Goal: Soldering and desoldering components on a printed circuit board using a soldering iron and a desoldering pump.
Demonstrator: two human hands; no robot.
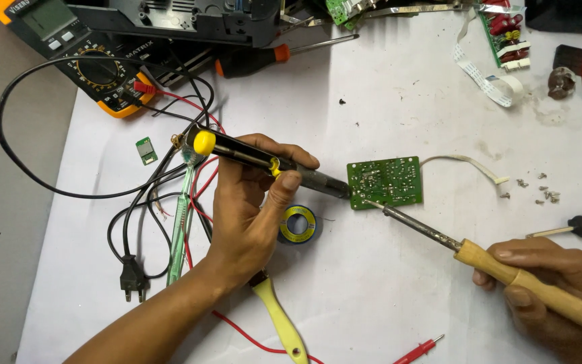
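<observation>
My left hand (250, 209) grips a black and yellow desoldering pump (237, 152), its nozzle against the left edge of a small green circuit board (385, 182). My right hand (547, 283) holds a wooden-handled soldering iron (500, 266); its metal tip touches the board's lower left part. The board lies flat on the white sheet, solder side up, with a thin white cable (469, 165) trailing off its right side.
A solder spool (299, 224) sits below the pump. Black and red leads (170, 195) and a plug (132, 276) lie left, near an orange multimeter (82, 61). Loose screws (540, 190), screwdrivers (284, 57), a yellow-handled tool (281, 323) and other boards (503, 30) lie around.
</observation>
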